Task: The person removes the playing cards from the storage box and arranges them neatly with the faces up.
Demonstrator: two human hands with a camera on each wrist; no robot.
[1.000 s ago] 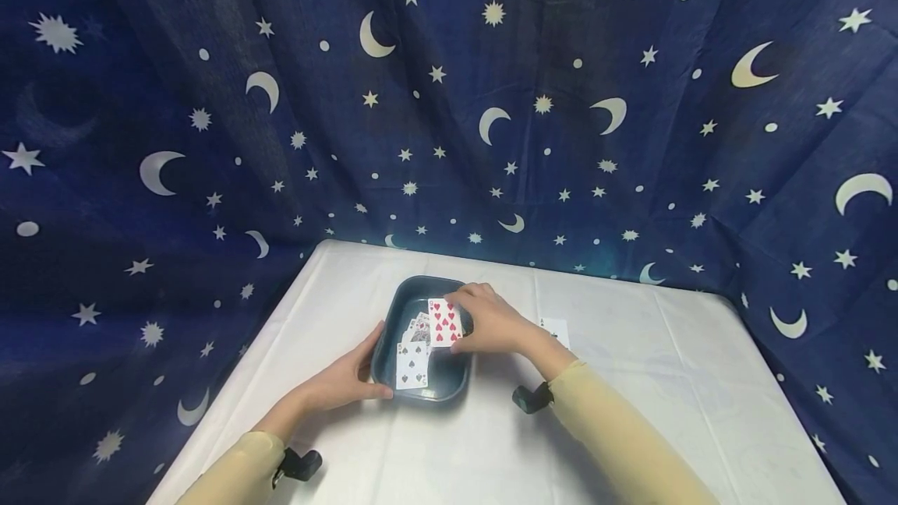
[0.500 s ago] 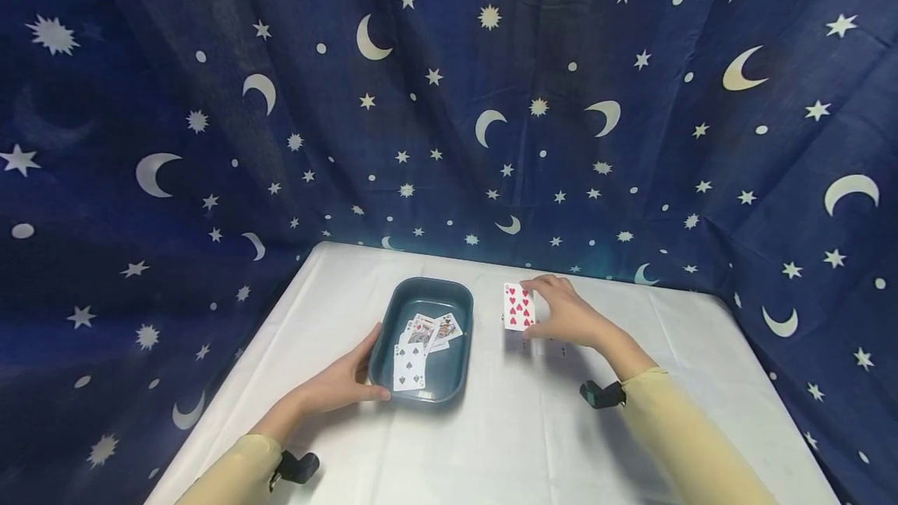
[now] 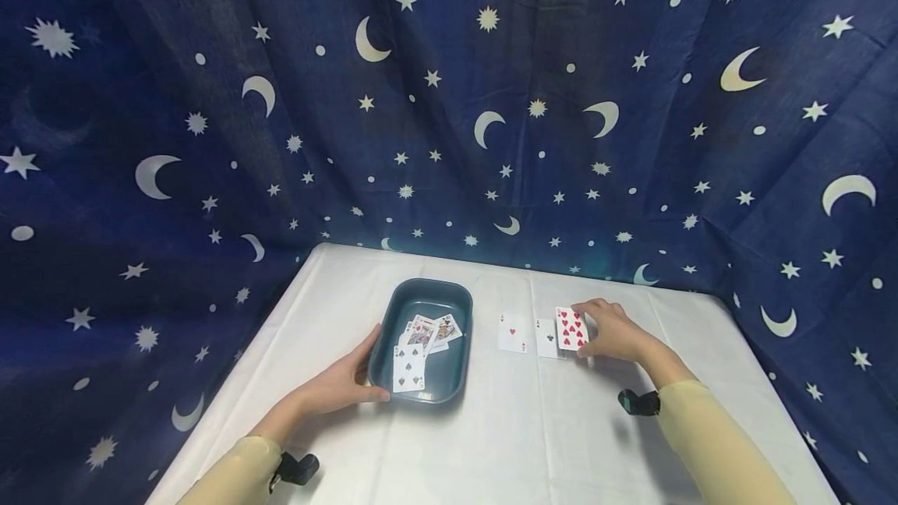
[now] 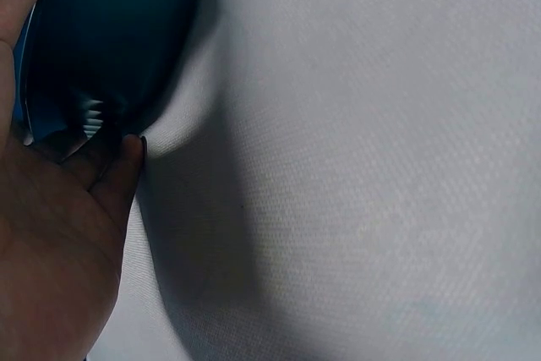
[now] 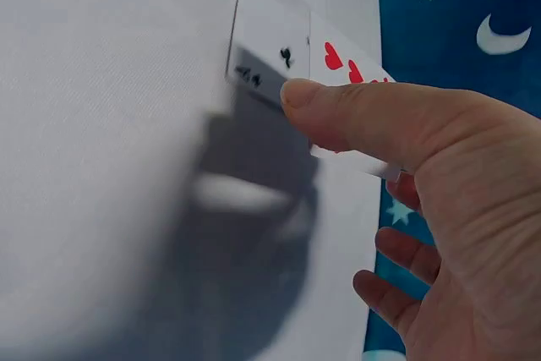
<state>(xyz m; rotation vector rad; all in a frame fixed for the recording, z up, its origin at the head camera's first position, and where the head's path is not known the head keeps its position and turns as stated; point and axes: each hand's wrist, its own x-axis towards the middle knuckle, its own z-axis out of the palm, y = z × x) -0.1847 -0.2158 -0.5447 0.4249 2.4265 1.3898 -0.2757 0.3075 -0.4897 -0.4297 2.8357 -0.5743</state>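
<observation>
My right hand (image 3: 612, 331) pinches a playing card (image 3: 572, 329) with several red hearts between thumb and fingers. The card overlaps the right side of an ace of clubs (image 3: 546, 343) on the table; the right wrist view shows the thumb on the card's edge, above its shadow. Left of these lies an ace of hearts (image 3: 512, 333). My left hand (image 3: 340, 382) grips the near left corner of a dark blue tray (image 3: 459, 298), fingers along its side and thumb at the near edge. Inside the tray lie a spade card (image 3: 409, 368) and several overlapping cards, including face cards (image 3: 445, 329).
A white cloth covers the table (image 3: 477, 450), whose far edge meets a dark blue curtain (image 3: 449, 139) with moons and stars. The tray stands left of the two aces. Black wrist cameras (image 3: 638, 403) sit below both forearms.
My right hand has carried the hearts card from over the tray rightward past the ace of hearts to the ace of clubs. My left hand stays at the tray.
</observation>
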